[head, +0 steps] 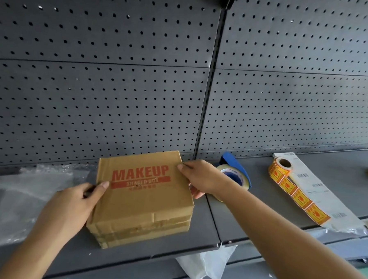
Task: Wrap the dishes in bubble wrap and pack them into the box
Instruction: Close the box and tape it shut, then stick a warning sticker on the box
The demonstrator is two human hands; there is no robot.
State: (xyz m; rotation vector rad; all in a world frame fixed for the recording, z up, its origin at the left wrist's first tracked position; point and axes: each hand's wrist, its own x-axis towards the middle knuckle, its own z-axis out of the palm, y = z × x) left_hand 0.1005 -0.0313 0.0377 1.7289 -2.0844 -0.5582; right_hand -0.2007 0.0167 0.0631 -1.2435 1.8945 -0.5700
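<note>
Closed cardboard box point(141, 199), "MAKEUP" printed in red on the lid, sits on a grey shelf point(249, 211) in front of a grey pegboard point(118, 72). Flaps shut; seams along the front edge taped.

Left hand point(73, 206) clasps the box's left side: thumb laid on the lid near the print, palm and fingers against the side wall. Right hand point(200, 178) clasps the far right corner: thumb tip on the lid edge, fingers curled down the right side. Both hands closed onto the box, which rests flat on the shelf.

Bubble wrap point(26, 195) lies left of the box, partly under the left hand. Tape roll point(234, 176) with blue dispenser just behind the right wrist. Further right, a roll of yellow stickers point(283, 172), its strip trailing toward the shelf's front edge over a white sheet point(317, 189).

No dishes visible.
</note>
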